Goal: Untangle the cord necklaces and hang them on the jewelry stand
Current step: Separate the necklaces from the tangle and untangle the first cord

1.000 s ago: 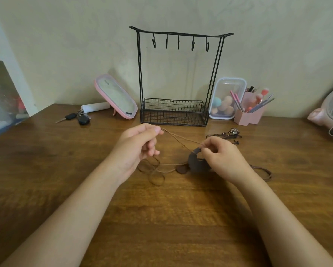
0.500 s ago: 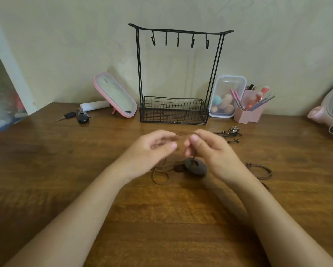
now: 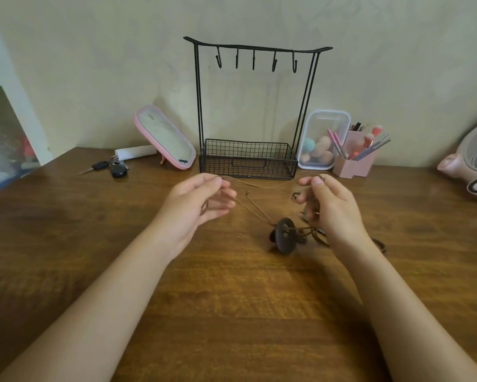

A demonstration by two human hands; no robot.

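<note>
My left hand (image 3: 197,201) pinches one end of a thin brown cord necklace (image 3: 255,208) between thumb and forefinger. My right hand (image 3: 329,208) pinches the same cord further along, so it stretches between both hands above the table. A dark round pendant (image 3: 284,236) hangs tilted on the cord, low near the tabletop. More tangled brown cord (image 3: 313,234) lies under my right hand, partly hidden. The black wire jewelry stand (image 3: 255,111) with several bare hooks and a mesh basket stands behind, against the wall.
A pink mirror (image 3: 164,140) leans left of the stand, with keys (image 3: 113,168) and a white tube beside it. A clear box of sponges (image 3: 324,142) and a pink brush holder (image 3: 354,158) stand to the right. A pink fan (image 3: 474,164) sits far right.
Both hands moved apart and up, pulling the cord taut between them. The round pendant lifted off the table and shifted right, now dangling on edge.
</note>
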